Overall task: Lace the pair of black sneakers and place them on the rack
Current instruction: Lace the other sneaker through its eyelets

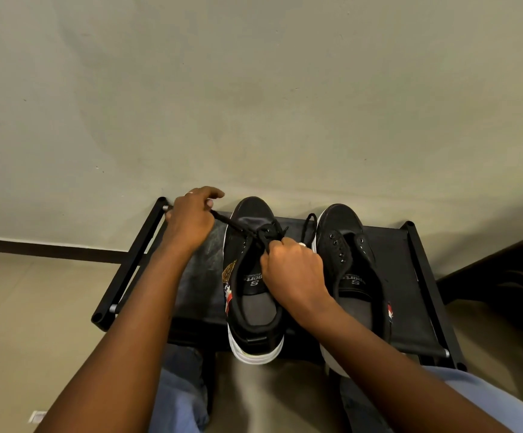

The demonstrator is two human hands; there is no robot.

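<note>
Both sneakers stand on the rack [388, 245]. The left hand [191, 220] pinches the lace [235, 225] tight; the right hand [291, 270] grips its other part over the left sneaker [254, 276]. Uneven pulling may slip the lace out of an eyelet, and the right sneaker [357, 267] looks unlaced

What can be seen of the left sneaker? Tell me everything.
The left sneaker is black, fabric-looking, with a white sole and a coloured patch on its outer side. It stands upright on the black rack, toe toward the wall, heel jutting past the front edge, beside its unlaced twin. The printed insole shows. A black lace runs through eyelets near the toe; the left hand pulls one end taut leftward, the right hand grips the other over the tongue.
</note>
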